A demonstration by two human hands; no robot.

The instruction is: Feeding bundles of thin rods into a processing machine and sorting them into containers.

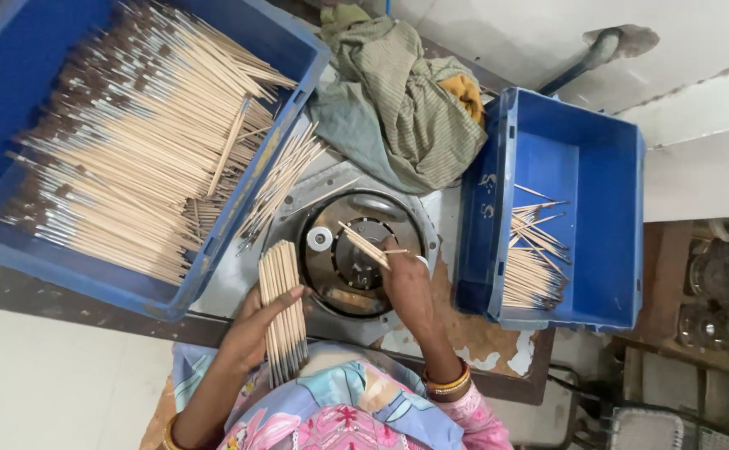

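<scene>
A: What do we see from above, beginning with the biggest thing?

B: We see a large blue crate (14, 100) up and to the left of the round metal machine (356, 254), heaped with pale wooden sticks (131, 150) whose dark-tipped ends point left.

A: And on the other side of the machine?

B: To its right we see a smaller blue crate (598, 167), with a thin pile of the same sticks (535, 262) lying in its lower part. Above the machine, between the two crates, we see a crumpled green striped cloth (398, 108).

A: What stands under the machine?

B: We see a worn table top (464, 333), its paint flaking, just right of and below the machine.

A: Where are our hands?

B: They are apart. Our left hand (256, 325) sits at the machine's left edge, curled around a bundle of sticks (284, 308), gripping it near upright. Our right hand (406, 283) rests over the machine's right half, its fingers pinched on a few sticks (364, 244) that slant across the machine's dark centre. We see bangles on the right wrist (448, 385), below the machine.

A: Anything smaller?

B: Loose sticks (285, 179) fan out just up-left of the machine, against the large crate's wall.
</scene>
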